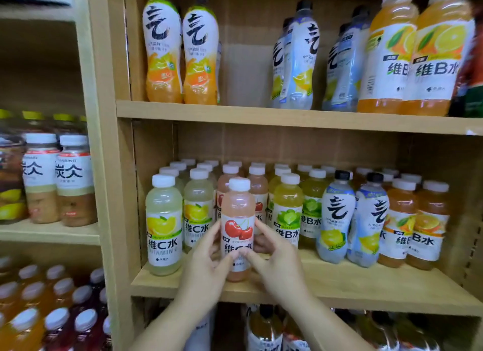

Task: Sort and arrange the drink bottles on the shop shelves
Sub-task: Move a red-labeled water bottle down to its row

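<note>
Fingers (209, 242) of the left hand (206, 267) and fingers (264, 230) of the right hand (279, 269) press from both sides on a pink cherry bottle (237, 214), thumbs meeting across the lower part of its label. This bottle stands upright near the front edge of the middle shelf (339, 285), ahead of its row

Just left of the cherry bottle are two pale lemon bottles (164, 225), the nearer one partly covered by the left hand. Just right of it stands a green lime bottle (287, 212), close to the right fingers. Further right from the cherry bottle come two curved blue-label bottles (335, 217) with black caps, then orange bottles (428, 227) by the shelf's right wall. Behind the cherry bottle more white-capped bottles fill the rows; their labels are mostly hidden

Above the cherry bottle, the upper shelf (235, 114) carries two curved orange bottles (180, 50), pale blue ones and big orange ones, the tops cut off. Far left of the cherry bottle, a neighbouring unit holds brownish bottles (57, 178), blurred. Below it, the bottles on the lowest level are dark and hard to make out
</note>
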The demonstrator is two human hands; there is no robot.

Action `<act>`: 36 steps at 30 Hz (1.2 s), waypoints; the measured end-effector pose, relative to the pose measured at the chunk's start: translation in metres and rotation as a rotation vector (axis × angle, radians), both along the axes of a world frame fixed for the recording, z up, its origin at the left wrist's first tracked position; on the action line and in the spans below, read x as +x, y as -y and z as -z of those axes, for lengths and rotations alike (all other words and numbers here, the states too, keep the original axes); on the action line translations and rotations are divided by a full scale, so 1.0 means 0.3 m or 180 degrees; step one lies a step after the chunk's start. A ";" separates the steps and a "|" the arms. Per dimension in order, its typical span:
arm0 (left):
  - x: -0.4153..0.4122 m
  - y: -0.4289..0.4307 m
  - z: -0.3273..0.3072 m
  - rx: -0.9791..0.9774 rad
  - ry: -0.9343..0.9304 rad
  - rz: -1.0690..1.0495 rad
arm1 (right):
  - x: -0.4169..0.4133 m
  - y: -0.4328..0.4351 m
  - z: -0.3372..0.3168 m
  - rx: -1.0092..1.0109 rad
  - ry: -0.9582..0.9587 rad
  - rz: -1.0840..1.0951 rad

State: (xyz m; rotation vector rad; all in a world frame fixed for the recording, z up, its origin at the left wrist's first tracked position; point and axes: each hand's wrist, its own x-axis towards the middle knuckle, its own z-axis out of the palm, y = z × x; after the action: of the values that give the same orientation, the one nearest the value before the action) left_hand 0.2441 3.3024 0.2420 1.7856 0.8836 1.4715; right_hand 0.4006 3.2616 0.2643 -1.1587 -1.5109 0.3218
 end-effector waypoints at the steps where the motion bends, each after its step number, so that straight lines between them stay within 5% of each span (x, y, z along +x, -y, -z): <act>1: 0.003 -0.013 0.005 0.0033 -0.0069 -0.0060 | 0.001 -0.015 0.008 -0.0007 -0.0025 0.0026; 14: 0.009 -0.100 0.011 0.0580 -0.0917 -0.1504 | -0.044 -0.167 0.035 -0.0163 -0.0205 0.0104; 29: 0.010 -0.125 0.041 0.0472 -0.1355 -0.1516 | -0.067 -0.191 0.035 -0.0324 0.0150 0.0445; 36: -0.001 -0.085 0.032 0.0845 -0.0750 -0.1440 | -0.026 -0.056 0.017 -0.0087 0.0137 0.0627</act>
State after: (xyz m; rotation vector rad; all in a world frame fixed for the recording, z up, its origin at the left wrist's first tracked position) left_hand 0.2437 3.3278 0.2322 2.0782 1.3318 1.7454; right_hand 0.3929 3.2785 0.2592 -1.3317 -1.4194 0.1854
